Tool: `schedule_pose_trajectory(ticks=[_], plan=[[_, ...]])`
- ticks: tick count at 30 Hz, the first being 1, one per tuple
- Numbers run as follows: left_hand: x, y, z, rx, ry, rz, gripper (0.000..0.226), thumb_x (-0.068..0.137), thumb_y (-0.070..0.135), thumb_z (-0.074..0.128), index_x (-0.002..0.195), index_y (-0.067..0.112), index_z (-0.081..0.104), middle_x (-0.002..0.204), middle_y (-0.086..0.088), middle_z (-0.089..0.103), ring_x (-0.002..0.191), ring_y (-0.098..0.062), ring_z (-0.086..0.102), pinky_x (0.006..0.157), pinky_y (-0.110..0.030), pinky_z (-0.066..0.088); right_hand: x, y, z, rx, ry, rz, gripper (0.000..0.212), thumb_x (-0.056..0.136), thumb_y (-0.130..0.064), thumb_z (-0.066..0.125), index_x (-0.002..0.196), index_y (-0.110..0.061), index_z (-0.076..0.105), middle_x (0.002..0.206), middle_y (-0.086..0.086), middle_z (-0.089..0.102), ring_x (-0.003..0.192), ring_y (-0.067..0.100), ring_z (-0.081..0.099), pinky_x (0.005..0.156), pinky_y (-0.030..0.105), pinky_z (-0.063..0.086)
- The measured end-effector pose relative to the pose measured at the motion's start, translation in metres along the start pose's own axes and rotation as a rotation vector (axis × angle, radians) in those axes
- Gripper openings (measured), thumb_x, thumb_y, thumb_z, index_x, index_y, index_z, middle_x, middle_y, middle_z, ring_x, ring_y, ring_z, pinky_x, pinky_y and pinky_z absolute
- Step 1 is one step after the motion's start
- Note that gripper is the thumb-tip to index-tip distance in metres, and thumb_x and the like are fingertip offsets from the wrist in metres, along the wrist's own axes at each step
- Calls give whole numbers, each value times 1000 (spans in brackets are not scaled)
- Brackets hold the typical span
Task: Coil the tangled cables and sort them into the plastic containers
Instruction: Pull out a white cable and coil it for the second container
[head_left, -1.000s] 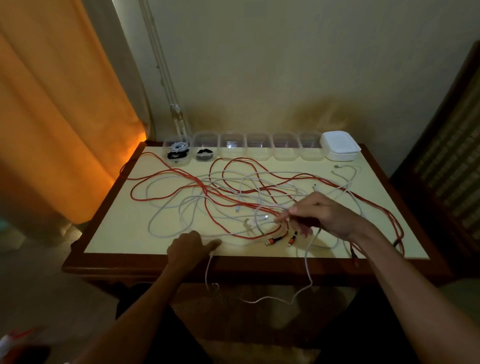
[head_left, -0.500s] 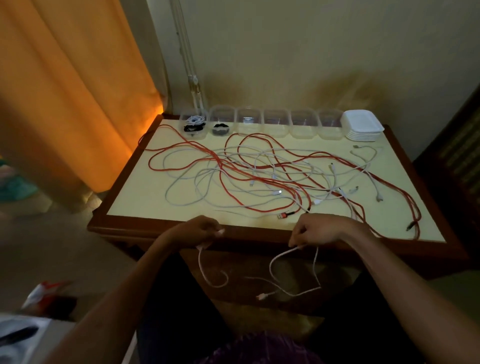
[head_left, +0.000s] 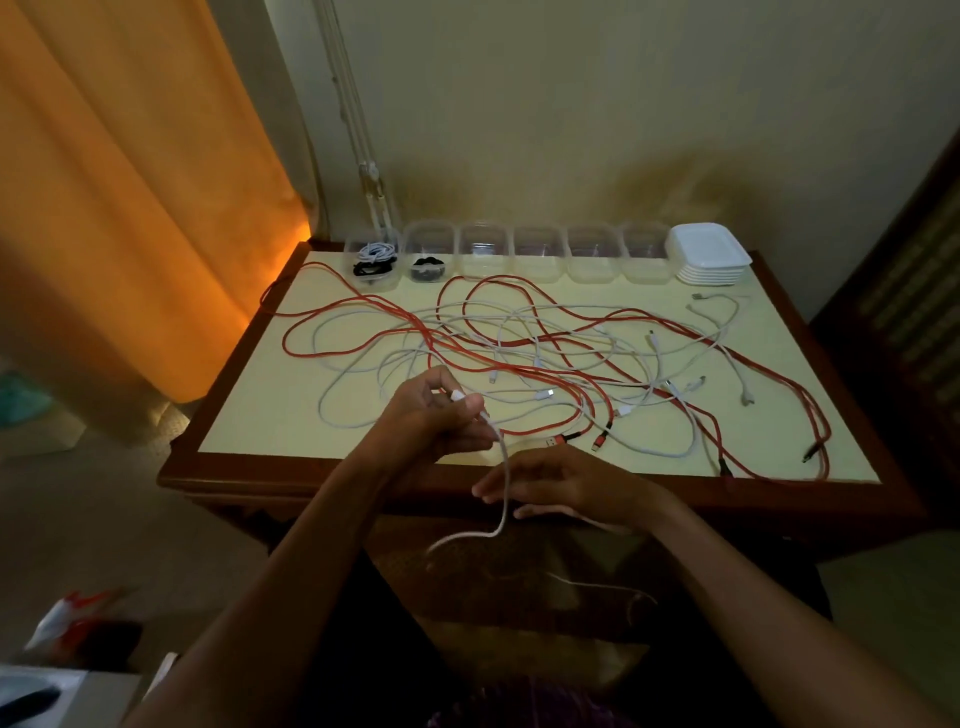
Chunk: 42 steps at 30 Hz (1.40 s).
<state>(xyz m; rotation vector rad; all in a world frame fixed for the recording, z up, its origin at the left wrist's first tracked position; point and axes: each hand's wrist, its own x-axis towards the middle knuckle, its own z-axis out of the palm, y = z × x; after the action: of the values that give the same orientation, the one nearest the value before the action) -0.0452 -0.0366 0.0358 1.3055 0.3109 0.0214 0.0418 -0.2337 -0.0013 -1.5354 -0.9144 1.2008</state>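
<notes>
A tangle of red cables (head_left: 519, 371) and white cables (head_left: 358, 371) sprawls over the yellow table top (head_left: 270, 410). My left hand (head_left: 431, 415) hovers above the table's front edge, shut on the plug end of a white cable (head_left: 503, 467). That cable hangs down and curls off in front of the table. My right hand (head_left: 561, 488) is lower, at the wooden rim, with its fingers stretched out and apart; the hanging cable crosses its fingertips. Several clear plastic containers (head_left: 537, 252) line the back edge. The leftmost container (head_left: 373, 257) holds coiled white and black cables, its neighbour (head_left: 430, 260) a black one.
A stack of white lids (head_left: 709, 254) stands at the right end of the container row. An orange curtain (head_left: 130, 197) hangs on the left, dark wooden furniture (head_left: 919, 291) is on the right. Red cable ends (head_left: 810, 454) lie near the front right corner.
My left hand rose from the table's front edge to above the table, carrying the white cable's plug. My right hand opened from a fist, and more cable now hangs between the hands.
</notes>
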Motion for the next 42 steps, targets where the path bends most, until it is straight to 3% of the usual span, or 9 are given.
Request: schedule_pose_trajectory(ticks=[3, 6, 11, 16, 20, 24, 30, 37, 42], plan=[[11, -12, -4, -36, 131, -21, 16, 88, 0, 62, 86, 6, 48, 84, -24, 70, 80, -34, 73, 63, -32, 59, -3, 6, 0, 376, 73, 16, 21, 99, -10, 50, 109, 3, 64, 90, 19, 67, 94, 35, 68, 104, 54, 46], [14, -24, -10, 130, 99, -143, 16, 87, -1, 64, 99, 3, 53, 86, -21, 70, 81, -30, 73, 67, -33, 59, -5, 15, -10, 262, 370, 37, 21, 99, -14, 53, 98, -4, 72, 60, 3, 52, 58, 19, 54, 79, 43, 52], [13, -46, -11, 392, -437, -261, 28, 96, 0, 47, 118, 7, 62, 82, -7, 66, 78, -20, 64, 83, -40, 53, -3, 17, -10, -20, 588, -34, 17, 96, -15, 59, 97, -13, 76, 64, -6, 64, 63, 10, 58, 62, 21, 45], [3, -55, 13, -206, -553, -135, 30, 95, 4, 43, 119, -1, 60, 77, -6, 56, 74, -18, 55, 80, -36, 49, 4, 22, -3, -96, 676, -104, 18, 96, -22, 59, 99, -15, 75, 88, 4, 73, 83, 17, 68, 74, 24, 52], [2, -55, 30, -536, -373, -26, 14, 96, 7, 39, 93, 2, 52, 86, -16, 59, 82, -27, 61, 79, -39, 54, 10, 28, 11, -4, 594, -42, 24, 101, -30, 51, 105, -16, 70, 78, 4, 71, 66, 21, 65, 64, 27, 53], [15, -37, 24, -616, 202, 56, 22, 101, 5, 33, 93, 5, 54, 84, -10, 63, 84, -20, 67, 77, -32, 58, 2, 51, 25, 58, 297, 111, 26, 105, -27, 41, 116, -13, 60, 71, 4, 64, 61, 20, 61, 62, 29, 51], [20, -45, -12, -15, 586, 172, 22, 99, 2, 43, 96, 4, 65, 103, -4, 69, 100, -19, 68, 88, -35, 55, -15, 45, 18, -15, 289, 165, 28, 104, -25, 45, 104, -9, 68, 54, -12, 46, 46, 5, 37, 45, 22, 29], [8, -67, 6, 538, 158, 128, 24, 96, 0, 48, 99, 14, 67, 90, 2, 72, 89, -11, 70, 76, -28, 57, -9, -2, 8, -317, 395, -51, 26, 101, -22, 52, 91, -8, 72, 61, -4, 53, 59, 0, 49, 58, 12, 35], [5, -65, 19, 326, -123, 0, 26, 96, -4, 44, 96, 7, 68, 77, -8, 66, 74, -23, 64, 70, -30, 55, 4, -11, -2, -447, 596, -138, 18, 96, -23, 60, 96, -12, 75, 71, -16, 62, 75, -4, 60, 66, 10, 42]])
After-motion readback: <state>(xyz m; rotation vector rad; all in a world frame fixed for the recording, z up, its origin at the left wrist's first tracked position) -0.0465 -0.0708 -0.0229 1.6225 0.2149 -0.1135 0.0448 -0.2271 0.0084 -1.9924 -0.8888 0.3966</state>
